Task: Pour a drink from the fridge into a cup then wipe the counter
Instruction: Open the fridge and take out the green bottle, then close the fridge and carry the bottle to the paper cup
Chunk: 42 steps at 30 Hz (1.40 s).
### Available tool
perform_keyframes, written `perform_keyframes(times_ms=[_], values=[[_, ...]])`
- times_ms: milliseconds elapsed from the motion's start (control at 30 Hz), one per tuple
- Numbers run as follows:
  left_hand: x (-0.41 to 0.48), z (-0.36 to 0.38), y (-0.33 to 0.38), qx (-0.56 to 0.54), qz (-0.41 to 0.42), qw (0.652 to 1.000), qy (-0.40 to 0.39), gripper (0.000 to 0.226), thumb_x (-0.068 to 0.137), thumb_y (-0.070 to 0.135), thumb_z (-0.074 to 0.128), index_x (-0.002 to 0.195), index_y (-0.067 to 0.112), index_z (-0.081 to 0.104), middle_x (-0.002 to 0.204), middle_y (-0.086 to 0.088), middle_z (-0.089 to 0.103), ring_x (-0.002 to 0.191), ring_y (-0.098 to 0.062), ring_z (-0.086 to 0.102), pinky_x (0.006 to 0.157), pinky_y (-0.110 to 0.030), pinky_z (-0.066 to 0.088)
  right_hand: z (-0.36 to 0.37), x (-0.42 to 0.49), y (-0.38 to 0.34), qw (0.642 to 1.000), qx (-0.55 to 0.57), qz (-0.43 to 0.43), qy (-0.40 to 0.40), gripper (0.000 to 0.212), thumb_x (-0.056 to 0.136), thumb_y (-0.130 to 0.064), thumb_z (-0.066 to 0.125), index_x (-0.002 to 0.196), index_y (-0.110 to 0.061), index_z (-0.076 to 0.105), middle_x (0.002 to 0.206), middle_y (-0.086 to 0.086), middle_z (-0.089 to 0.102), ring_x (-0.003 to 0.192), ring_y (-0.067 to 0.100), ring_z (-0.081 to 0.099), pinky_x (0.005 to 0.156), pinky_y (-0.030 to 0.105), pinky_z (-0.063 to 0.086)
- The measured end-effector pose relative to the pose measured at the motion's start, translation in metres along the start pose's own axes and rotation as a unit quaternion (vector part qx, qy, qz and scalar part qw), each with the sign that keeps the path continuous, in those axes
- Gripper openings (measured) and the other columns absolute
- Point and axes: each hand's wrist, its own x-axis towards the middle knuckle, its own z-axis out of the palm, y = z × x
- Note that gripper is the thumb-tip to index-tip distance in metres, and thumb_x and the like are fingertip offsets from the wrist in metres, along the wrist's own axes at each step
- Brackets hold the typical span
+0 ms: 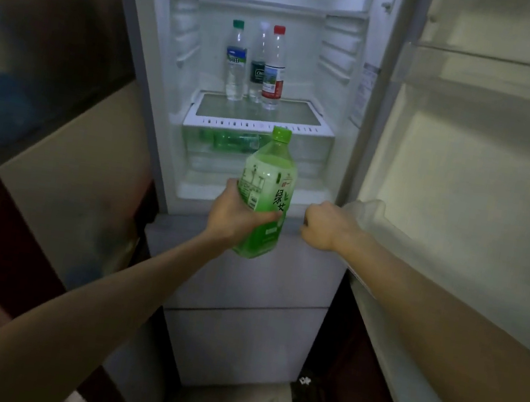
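In front of the open white fridge (339, 74), my left hand (237, 217) clamps the tall green plastic tea bottle (271, 174) at mid-body — best kept upright, drawn clear — while my right hand (325, 225) curls by the door (466, 179), grip unclear.

A pale green drink bottle (270, 167) is being gripped by the left fingers (266, 216); above them its bright green cap (281, 133) is being shown, beside them its label (279, 199) is being marked by dark green characters. Beyond the fingers, a green-capped bottle (235, 65), a white-capped bottle (259, 62) and a red-capped bottle (274, 74) are being lit against white fridge walls (336, 56).
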Motion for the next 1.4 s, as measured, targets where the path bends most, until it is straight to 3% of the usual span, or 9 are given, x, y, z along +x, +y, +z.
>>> perform_keyframes(times_ms=[133,233,400,600,767,900,1067,1333,1400], values=[[-0.053,0.005,0.004,0.001,-0.034,0.999,0.022,0.072,0.057,0.040,0.093,0.109,0.019,0.048,0.106,0.003,0.066,0.097,-0.017,0.063,0.074,-0.031,0.054,0.006,-0.050,0.009,0.998,-0.020,-0.041,-0.032,0.032,0.093,-0.029,0.047,0.066,-0.012,0.047,0.083,0.011,0.064,0.084,0.028,0.059,0.089,0.038,0.046],[-0.096,0.010,0.006,-0.001,-0.056,0.998,0.027,0.076,0.056,0.041,0.092,0.115,0.017,0.051,0.113,0.000,0.068,0.103,-0.020,0.065,0.087,-0.041,0.058,0.017,-0.083,0.012,0.997,-0.015,-0.041,-0.071,0.038,0.093,-0.032,0.047,0.061,-0.012,0.042,0.066,0.004,0.049,0.078,0.028,0.057,0.084,0.039,0.051],[-0.150,0.018,0.021,0.041,-0.053,0.998,0.002,0.076,0.058,0.044,0.091,0.117,0.013,0.054,0.111,-0.001,0.069,0.102,-0.020,0.066,0.084,-0.040,0.057,0.029,-0.127,0.021,0.990,0.019,-0.045,-0.132,0.035,0.095,-0.033,0.048,0.107,-0.003,0.062,0.111,0.017,0.063,0.099,0.031,0.058,0.079,0.031,0.044],[-0.186,0.025,0.048,0.018,-0.024,0.999,-0.029,0.076,0.058,0.044,0.091,0.116,0.015,0.053,0.110,0.002,0.068,0.101,-0.016,0.064,0.074,-0.029,0.055,0.017,-0.171,0.031,0.990,0.050,-0.025,-0.126,0.035,0.093,-0.030,0.052,0.063,-0.014,0.041,0.071,0.004,0.048,0.076,0.025,0.049,0.062,0.030,0.039],[-0.205,0.028,0.070,0.005,0.012,0.997,-0.082,0.075,0.058,0.043,0.091,0.119,0.015,0.058,0.113,0.000,0.070,0.106,-0.019,0.065,0.090,-0.040,0.056,-0.006,-0.217,0.043,0.989,0.069,0.015,-0.134,0.029,0.092,-0.032,0.054,0.077,-0.008,0.061,0.089,0.013,0.066,0.084,0.028,0.063,0.081,0.038,0.054],[-0.222,0.026,0.079,-0.014,0.034,0.994,-0.099,0.076,0.056,0.045,0.092,0.115,0.016,0.054,0.111,0.003,0.068,0.103,-0.019,0.065,0.089,-0.040,0.056,-0.018,-0.259,0.056,0.992,0.060,0.062,-0.094,0.032,0.092,-0.031,0.053,0.103,-0.004,0.067,0.103,0.013,0.066,0.094,0.029,0.062,0.082,0.034,0.052],[-0.239,0.032,0.097,-0.029,0.072,0.987,-0.140,0.068,0.058,0.040,0.092,0.110,0.018,0.053,0.107,0.006,0.067,0.102,-0.018,0.064,0.088,-0.036,0.055,-0.025,-0.317,0.092,0.982,0.023,0.187,-0.017,0.020,0.093,-0.031,0.049,0.081,-0.015,0.047,0.080,0.004,0.047,0.074,0.025,0.050,0.060,0.028,0.037],[-0.275,0.047,0.128,-0.090,0.106,0.978,-0.158,0.074,0.056,0.039,0.093,0.116,0.016,0.055,0.112,0.003,0.069,0.102,-0.015,0.066,0.089,-0.036,0.056,-0.028,-0.394,0.153,0.916,0.101,0.375,0.100,0.032,0.092,-0.018,0.051,0.063,-0.007,0.046,0.070,0.009,0.050,0.064,0.026,0.053,0.051,0.027,0.038],[-0.281,0.053,0.133,-0.082,0.109,0.977,-0.162,0.073,0.055,0.040,0.093,0.112,0.018,0.052,0.109,0.004,0.068,0.099,-0.015,0.065,0.086,-0.034,0.055,-0.029,-0.403,0.162,0.897,0.133,0.396,0.141,0.025,0.092,-0.017,0.053,0.070,-0.004,0.052,0.079,0.014,0.056,0.075,0.030,0.058,0.058,0.028,0.040]])
